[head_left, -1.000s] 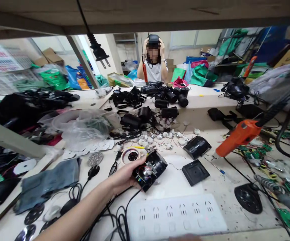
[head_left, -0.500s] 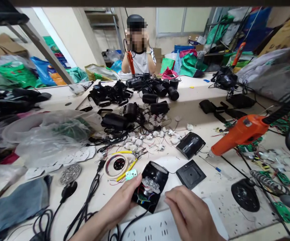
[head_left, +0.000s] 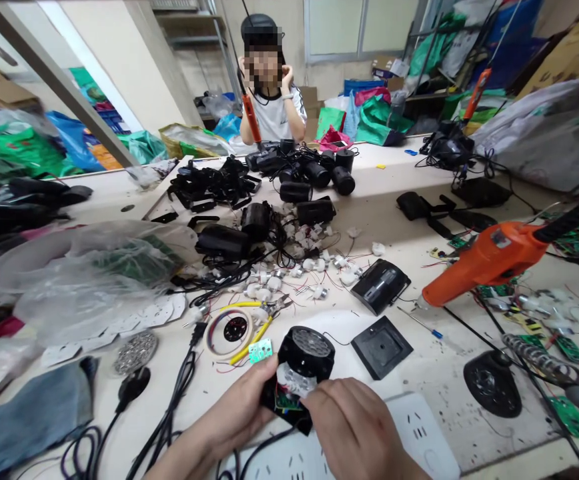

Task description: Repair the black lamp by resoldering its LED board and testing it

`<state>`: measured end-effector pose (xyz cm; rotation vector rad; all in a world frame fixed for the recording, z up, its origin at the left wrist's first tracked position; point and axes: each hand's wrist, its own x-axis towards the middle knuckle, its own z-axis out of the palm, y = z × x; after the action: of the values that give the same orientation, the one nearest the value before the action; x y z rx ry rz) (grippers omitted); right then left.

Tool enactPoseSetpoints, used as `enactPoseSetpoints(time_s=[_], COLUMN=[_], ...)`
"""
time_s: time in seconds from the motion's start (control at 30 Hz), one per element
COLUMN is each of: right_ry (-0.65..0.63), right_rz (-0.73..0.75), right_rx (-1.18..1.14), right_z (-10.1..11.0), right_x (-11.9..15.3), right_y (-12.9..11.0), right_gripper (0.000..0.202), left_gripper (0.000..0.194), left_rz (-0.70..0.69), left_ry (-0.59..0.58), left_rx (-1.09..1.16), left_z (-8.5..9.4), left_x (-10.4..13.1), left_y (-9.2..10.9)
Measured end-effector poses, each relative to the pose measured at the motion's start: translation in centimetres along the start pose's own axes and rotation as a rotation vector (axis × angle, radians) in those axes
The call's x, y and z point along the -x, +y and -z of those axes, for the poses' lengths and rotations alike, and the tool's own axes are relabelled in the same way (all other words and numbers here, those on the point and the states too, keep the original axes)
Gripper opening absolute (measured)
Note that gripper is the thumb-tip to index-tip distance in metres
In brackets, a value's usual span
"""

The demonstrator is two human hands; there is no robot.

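Note:
My left hand [head_left: 234, 410] grips a black lamp housing [head_left: 305, 353] from its left side, tilted so the round LED face points up and away. Coloured wires and a small green board show inside its open back. My right hand [head_left: 357, 427] rests on the housing's near side, fingertips on a whitish clear part [head_left: 294, 381] inside it. A black cable runs from the housing toward me over a white power strip [head_left: 419, 433].
A black square cover [head_left: 381, 346], another black housing [head_left: 380, 285], an orange electric screwdriver [head_left: 484, 263], yellow-handled cutters [head_left: 257, 327], loose white parts, black lamp bodies and plastic bags crowd the bench. A person sits across the table.
My right hand came into view and moved onto the housing. The housing has been tipped up so its LED face shows. The view shifted down.

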<state>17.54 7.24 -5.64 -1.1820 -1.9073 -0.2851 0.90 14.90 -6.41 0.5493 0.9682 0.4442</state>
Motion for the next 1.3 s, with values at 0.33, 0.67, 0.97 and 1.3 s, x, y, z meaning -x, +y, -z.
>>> enactPoseSetpoints(time_s=[0.33, 0.67, 0.97, 1.3], right_ry=[0.057, 0.014, -0.203, -0.141], right_rz=[0.045, 0.001, -0.27, -0.172], right_rx=[-0.001, -0.028, 0.034, -0.089], right_z=[0.0, -0.1, -1.0, 1.8], right_x=[-1.7, -2.4, -0.3, -0.9], right_y=[-0.6, -1.9, -0.5, 0.9], right_gripper=[0.032, 0.036, 0.039, 0.033], left_gripper=[0.047, 0.039, 0.039, 0.022], left_rz=[0.072, 0.069, -0.059, -0.385], left_ry=[-0.159, -0.144, 0.147, 0.298], left_rx=[0.23, 0.224, -0.206, -0.587], left_z=[0.1, 0.5, -1.0, -1.0], left_x=[-0.3, -0.1, 1.2, 1.3], left_y=[0.1, 0.2, 1.5, 2.6])
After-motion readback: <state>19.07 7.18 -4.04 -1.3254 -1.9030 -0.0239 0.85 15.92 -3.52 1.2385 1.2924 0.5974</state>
